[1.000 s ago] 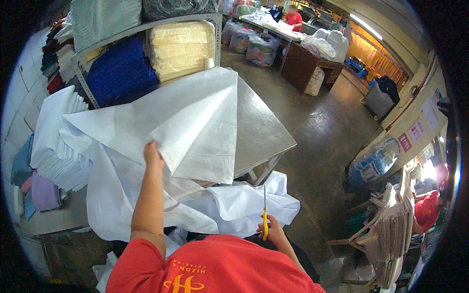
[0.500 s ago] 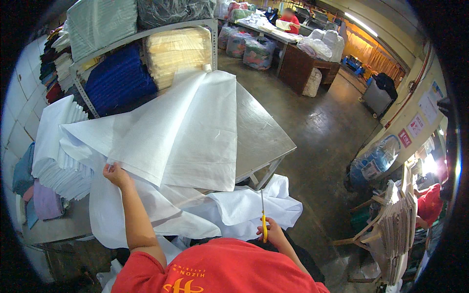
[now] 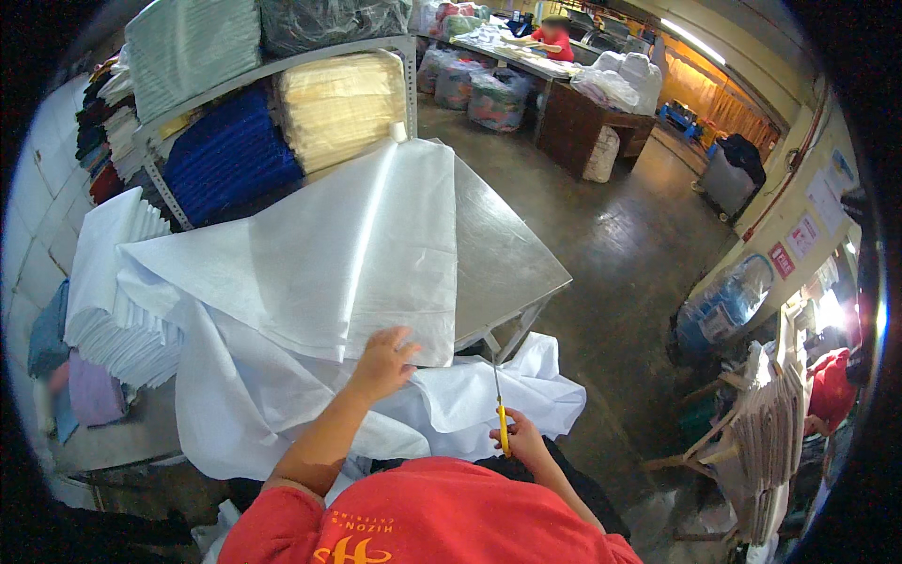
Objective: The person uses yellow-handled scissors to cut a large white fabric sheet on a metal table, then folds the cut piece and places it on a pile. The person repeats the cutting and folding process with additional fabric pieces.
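Note:
A large white cloth (image 3: 282, 254) lies spread and folded over a steel table (image 3: 507, 273), its lower part bunched past the near edge. My left hand (image 3: 381, 362) is over the lower right part of the cloth, fingers apart and holding nothing; whether they touch it I cannot tell. In my right hand (image 3: 521, 437), low beside the cloth, I hold yellow-handled scissors (image 3: 505, 428) upright, blades pointing up. At the left stands a stack of folded white cloths (image 3: 113, 301).
Shelving (image 3: 410, 85) holds blue, cream and grey bundles behind the table. A co-worker (image 3: 554, 47) is at a far counter. A blue bottle (image 3: 714, 310) stands by the right wall. Wooden racks with hung items (image 3: 752, 442) and another person's red sleeve (image 3: 829, 385) are at the lower right.
My left hand first moved left, then swung right to the cloth's lower corner, letting go of the edge. The top layer has been laid flatter. The scissors stay in my right hand.

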`<state>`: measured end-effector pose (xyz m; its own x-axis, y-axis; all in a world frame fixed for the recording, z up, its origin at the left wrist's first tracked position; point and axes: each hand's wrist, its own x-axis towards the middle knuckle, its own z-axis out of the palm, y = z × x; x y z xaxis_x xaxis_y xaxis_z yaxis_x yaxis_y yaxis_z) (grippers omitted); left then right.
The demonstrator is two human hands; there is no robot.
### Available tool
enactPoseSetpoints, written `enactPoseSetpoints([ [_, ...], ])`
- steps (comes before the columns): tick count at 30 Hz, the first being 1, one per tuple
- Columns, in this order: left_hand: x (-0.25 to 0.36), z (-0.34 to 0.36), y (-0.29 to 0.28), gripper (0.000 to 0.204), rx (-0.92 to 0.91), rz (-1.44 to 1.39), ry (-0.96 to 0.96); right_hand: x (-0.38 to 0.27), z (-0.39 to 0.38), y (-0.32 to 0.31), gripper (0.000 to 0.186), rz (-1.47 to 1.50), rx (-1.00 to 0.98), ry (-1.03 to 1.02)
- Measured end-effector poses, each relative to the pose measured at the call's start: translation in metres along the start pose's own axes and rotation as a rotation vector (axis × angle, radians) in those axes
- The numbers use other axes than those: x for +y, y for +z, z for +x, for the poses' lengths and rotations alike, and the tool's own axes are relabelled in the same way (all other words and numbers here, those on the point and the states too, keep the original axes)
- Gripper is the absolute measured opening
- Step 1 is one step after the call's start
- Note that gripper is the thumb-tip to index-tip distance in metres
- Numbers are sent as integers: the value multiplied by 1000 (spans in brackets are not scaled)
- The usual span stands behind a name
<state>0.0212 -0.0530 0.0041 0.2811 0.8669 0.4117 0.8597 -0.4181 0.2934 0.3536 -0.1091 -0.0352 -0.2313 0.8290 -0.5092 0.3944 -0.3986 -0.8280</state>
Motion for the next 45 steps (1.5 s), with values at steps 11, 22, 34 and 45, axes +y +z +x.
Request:
enactPoseSetpoints([
  [11, 13, 23, 34, 25, 16, -16, 78, -26, 17, 8, 62, 289, -19, -141],
  [22, 10, 24, 35, 17, 154, -78, 293, -33, 24, 63, 63, 392, -197, -8],
  [34, 17, 30, 33, 12, 146, -67, 260, -39, 26, 87, 56, 344, -159, -33],
  [45, 16, 35, 35, 10, 182, -46, 322, -66, 22, 83, 44, 333, -116, 12],
])
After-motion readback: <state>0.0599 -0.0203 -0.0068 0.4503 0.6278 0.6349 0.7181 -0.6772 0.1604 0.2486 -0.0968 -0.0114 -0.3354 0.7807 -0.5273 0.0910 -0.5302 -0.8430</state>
